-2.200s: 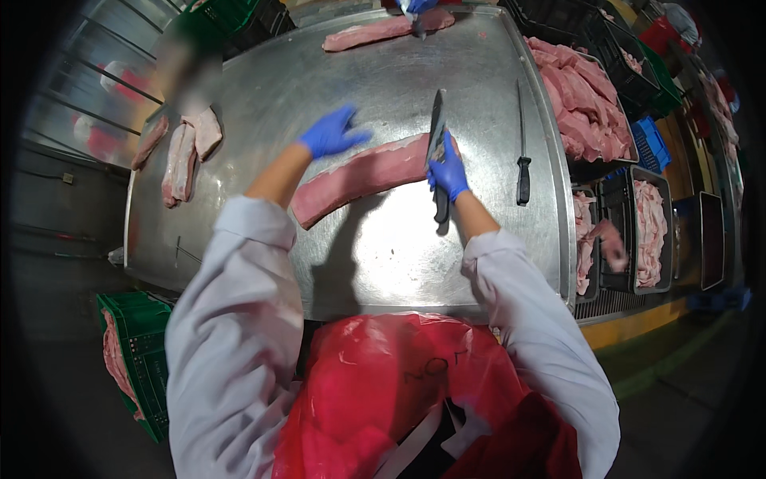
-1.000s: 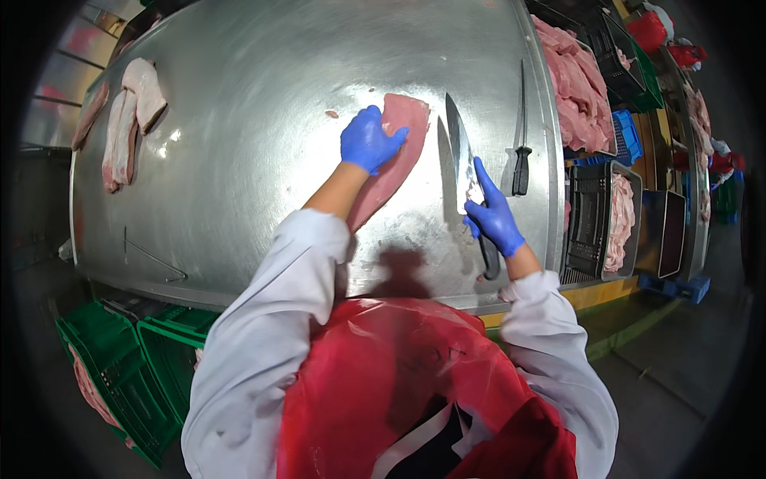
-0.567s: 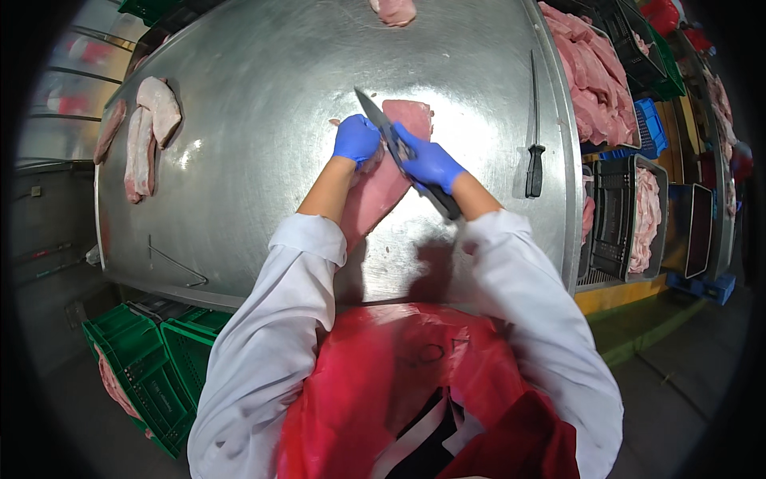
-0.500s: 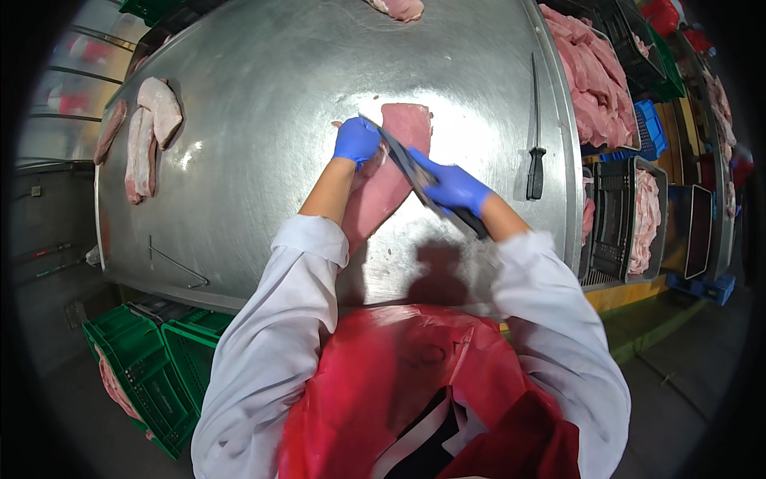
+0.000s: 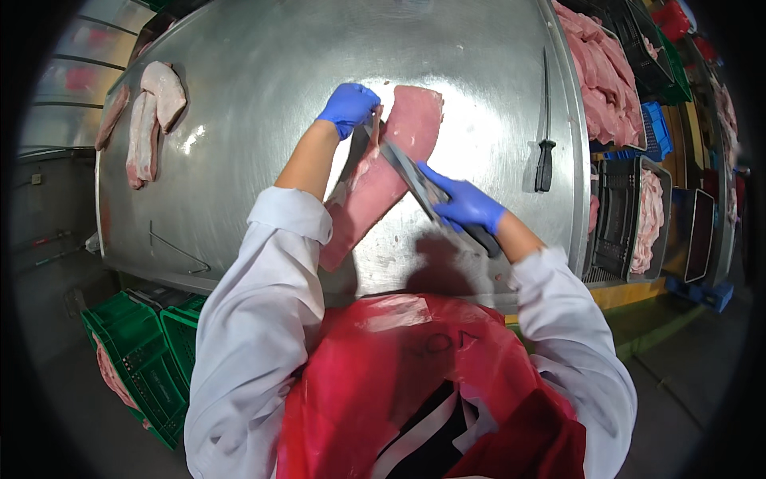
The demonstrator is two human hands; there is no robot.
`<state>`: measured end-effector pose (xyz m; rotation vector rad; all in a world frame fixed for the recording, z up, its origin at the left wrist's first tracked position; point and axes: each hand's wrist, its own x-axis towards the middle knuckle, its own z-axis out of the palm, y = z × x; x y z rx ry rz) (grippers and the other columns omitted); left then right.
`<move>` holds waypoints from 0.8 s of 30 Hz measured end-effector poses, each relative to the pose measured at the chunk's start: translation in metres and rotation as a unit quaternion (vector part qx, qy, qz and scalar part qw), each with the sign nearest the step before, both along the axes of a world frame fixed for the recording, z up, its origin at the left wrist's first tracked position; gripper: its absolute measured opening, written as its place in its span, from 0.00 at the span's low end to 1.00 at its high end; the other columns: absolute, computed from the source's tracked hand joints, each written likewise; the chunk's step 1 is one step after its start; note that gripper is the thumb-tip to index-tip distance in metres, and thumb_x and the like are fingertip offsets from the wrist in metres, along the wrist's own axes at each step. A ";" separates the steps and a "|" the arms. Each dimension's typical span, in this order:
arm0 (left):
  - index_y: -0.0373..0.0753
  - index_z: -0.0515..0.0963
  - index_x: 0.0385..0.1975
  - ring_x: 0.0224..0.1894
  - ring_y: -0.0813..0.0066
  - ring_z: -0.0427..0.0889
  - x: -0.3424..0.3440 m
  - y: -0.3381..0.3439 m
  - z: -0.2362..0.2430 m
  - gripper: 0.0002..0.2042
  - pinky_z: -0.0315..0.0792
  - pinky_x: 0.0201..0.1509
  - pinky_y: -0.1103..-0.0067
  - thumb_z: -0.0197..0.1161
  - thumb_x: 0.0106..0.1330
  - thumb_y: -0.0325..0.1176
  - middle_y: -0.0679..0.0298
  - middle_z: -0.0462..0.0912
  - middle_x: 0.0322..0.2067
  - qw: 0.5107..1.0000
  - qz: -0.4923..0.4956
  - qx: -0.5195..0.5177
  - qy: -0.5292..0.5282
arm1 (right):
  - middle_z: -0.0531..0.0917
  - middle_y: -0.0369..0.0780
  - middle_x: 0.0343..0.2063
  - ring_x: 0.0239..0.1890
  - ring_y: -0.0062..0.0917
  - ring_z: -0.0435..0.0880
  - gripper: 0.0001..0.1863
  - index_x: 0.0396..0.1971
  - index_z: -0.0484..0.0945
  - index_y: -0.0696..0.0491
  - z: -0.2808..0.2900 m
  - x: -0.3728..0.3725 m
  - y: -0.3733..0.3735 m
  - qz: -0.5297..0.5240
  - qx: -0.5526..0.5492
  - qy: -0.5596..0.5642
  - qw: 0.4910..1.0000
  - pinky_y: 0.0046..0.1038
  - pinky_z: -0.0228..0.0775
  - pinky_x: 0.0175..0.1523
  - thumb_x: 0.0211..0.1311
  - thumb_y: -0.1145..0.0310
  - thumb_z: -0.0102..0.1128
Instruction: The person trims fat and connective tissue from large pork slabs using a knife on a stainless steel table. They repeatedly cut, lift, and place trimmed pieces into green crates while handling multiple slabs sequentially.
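Note:
A long pink slab of meat (image 5: pixel 413 126) lies slantwise on the steel table (image 5: pixel 263 120) in front of me. At its upper left edge my left hand (image 5: pixel 351 108), in a blue glove, is closed on a thin strip of meat (image 5: pixel 373 145) that is lifted from the slab. My right hand (image 5: pixel 465 201), also gloved in blue, grips a knife (image 5: pixel 408 172) by its black handle. The blade lies across the slab, its tip side near the strip and below my left hand. Part of the slab's lower end is close to my left sleeve.
Several pale meat pieces (image 5: pixel 144 132) lie at the table's left. A sharpening steel (image 5: pixel 545 132) rests near the right edge, and a bent metal rod (image 5: pixel 177 249) at the lower left. Crates of meat (image 5: pixel 618 207) stand right of the table; green crates (image 5: pixel 140 367) stand below left.
My left hand has shifted a little up and left, drawing the strip away from the slab. My right hand and the knife have moved slightly down and right. The view has shifted a little.

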<state>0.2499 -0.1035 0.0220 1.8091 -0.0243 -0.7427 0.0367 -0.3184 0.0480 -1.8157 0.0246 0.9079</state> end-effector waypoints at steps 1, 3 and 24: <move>0.33 0.81 0.26 0.22 0.79 0.74 -0.004 -0.006 0.015 0.04 0.67 0.26 0.82 0.59 0.59 0.22 0.63 0.80 0.23 1.000 0.004 -0.015 0.010 | 0.79 0.40 0.23 0.18 0.23 0.77 0.42 0.76 0.44 0.35 -0.007 0.018 0.015 -0.005 -0.035 -0.038 0.999 0.27 0.75 0.29 0.66 0.70 0.52; 0.33 0.81 0.26 0.22 0.81 0.72 -0.008 -0.009 0.025 0.04 0.67 0.25 0.83 0.60 0.60 0.24 0.64 0.80 0.24 0.999 -0.015 -0.032 -0.004 | 0.79 0.40 0.23 0.19 0.24 0.77 0.42 0.76 0.43 0.35 -0.020 0.039 0.038 -0.069 0.028 -0.003 0.997 0.28 0.75 0.29 0.67 0.68 0.52; 0.39 0.73 0.24 0.25 0.82 0.63 -0.073 0.048 0.115 0.09 0.60 0.28 0.83 0.60 0.68 0.30 0.70 0.69 0.24 0.906 -0.043 -0.410 0.098 | 0.85 0.49 0.35 0.24 0.29 0.83 0.43 0.76 0.45 0.41 -0.029 -0.013 0.127 -0.064 -0.011 -0.056 0.996 0.31 0.78 0.35 0.62 0.70 0.53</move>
